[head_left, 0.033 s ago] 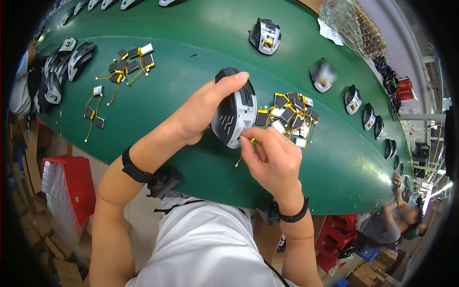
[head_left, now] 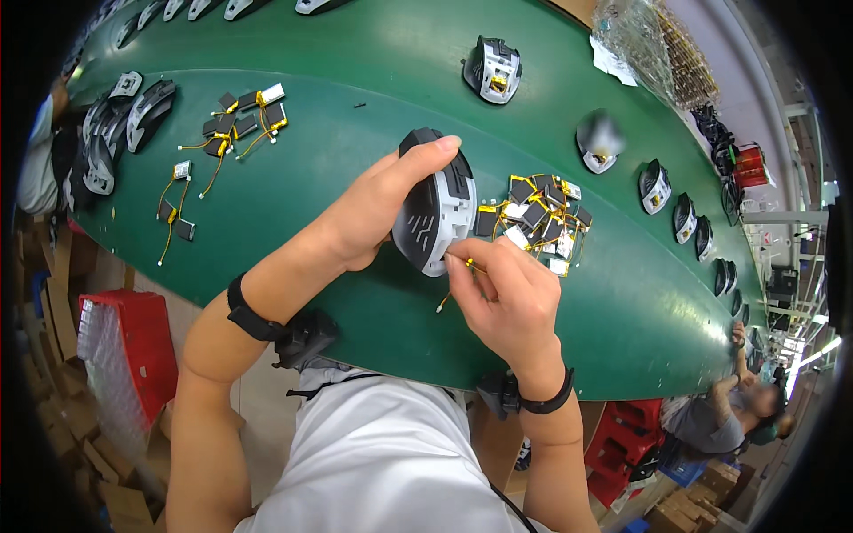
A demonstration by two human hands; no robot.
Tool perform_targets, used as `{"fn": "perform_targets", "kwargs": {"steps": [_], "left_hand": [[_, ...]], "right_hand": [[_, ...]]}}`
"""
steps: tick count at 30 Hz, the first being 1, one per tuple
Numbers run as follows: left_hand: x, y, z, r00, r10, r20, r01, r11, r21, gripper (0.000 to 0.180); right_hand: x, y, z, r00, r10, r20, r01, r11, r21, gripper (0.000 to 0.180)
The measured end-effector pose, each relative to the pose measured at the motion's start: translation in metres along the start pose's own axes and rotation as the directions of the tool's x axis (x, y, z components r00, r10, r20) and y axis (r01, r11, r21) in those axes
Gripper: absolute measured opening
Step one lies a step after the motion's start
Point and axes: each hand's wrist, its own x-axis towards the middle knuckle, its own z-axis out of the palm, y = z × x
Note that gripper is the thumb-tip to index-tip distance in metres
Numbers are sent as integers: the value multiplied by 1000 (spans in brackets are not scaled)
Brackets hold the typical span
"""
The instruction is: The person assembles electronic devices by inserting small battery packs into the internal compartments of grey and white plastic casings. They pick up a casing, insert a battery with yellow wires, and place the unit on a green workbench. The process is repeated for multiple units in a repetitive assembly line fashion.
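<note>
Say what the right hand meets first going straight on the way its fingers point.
Likely the black-and-gray shell in the left hand; the right hand is close against its lower edge, though exact contact is hard to tell.

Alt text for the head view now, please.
The left hand holds a curved black-and-grey plastic housing over a green table, while the right hand touches its lower right edge. Wired battery packs lie piled to the right.

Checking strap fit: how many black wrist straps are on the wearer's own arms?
2. The left strap wraps the left forearm near the wrist; the right strap wraps the right wrist. Each one's underside is hidden.
</note>
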Motion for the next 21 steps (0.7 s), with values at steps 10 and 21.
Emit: {"fn": "perform_targets", "kwargs": {"steps": [10,21], "left_hand": [[6,-14,-4,991,48,-126,-60,994,-93,45],[-8,5,2,903,423,-77,-429,900,-81,63]], "right_hand": [[-1,-8,6,996,-48,73,51,998,-32,15],[0,-9,14,970,169,-174,-120,958,260,35]]}}
